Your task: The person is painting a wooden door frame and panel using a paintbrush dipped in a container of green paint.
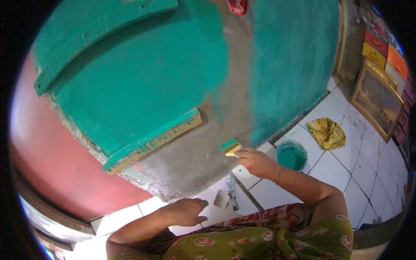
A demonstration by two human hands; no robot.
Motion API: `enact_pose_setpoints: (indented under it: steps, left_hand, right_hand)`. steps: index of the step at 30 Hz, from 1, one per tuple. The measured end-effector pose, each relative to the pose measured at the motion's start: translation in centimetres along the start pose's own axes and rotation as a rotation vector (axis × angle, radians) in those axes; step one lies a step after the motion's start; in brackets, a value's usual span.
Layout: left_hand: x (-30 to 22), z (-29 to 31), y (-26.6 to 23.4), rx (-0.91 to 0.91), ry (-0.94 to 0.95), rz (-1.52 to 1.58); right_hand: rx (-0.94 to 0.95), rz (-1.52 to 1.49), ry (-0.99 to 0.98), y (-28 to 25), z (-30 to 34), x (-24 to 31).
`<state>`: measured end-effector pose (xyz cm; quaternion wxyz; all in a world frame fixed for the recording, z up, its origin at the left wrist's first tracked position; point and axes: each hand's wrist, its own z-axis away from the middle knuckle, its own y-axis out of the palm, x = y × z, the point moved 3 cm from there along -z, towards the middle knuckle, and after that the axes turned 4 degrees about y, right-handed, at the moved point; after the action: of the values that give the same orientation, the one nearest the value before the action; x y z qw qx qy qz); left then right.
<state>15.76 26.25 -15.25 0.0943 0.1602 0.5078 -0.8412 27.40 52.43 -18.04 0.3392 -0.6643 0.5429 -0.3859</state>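
My right hand (258, 164) grips a flat paintbrush (231, 147) whose bristles are coated in green paint. The bristles are close to the bare grey strip of the wall (190, 154); whether they touch it I cannot tell. Around that strip the wall is painted green (164, 69). Below the wall's lower edge, my left hand (185, 212) holds nothing, its fingers loosely stretched out. Just right of the left hand, a scraper-like tool (232, 195) and a small pale flat piece (222, 199) lie on the floor. A tub of green paint (291, 156) stands beside my right forearm.
A green-topped wooden ledge (154, 138) juts from the wall, with another green strip (104, 37) higher up. A yellow patterned cloth (326, 133) lies on the white tiles (351, 171). Against the right side leans a gold-framed picture (377, 99), near coloured drawers (375, 47). A pink wall (65, 160) stands left.
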Motion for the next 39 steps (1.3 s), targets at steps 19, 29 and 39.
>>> enact_pose_setpoints:
  steps: [19, 29, 39]
  left_hand:
    - [-1.0, -1.9, 0.3, -0.002, 0.015, -0.007]
    - [-2.2, -3.0, 0.7, 0.213, -0.095, -0.044]
    - [-2.1, -2.2, 1.8, 0.062, -0.066, -0.052]
  right_hand:
    - [-0.660, 0.198, -0.300, -14.3, -10.2, 0.5]
    - [-0.005, 0.267, -0.282, 6.2, 1.6, -0.6]
    - [-0.342, 0.021, -0.187, -5.6, -6.6, 1.3]
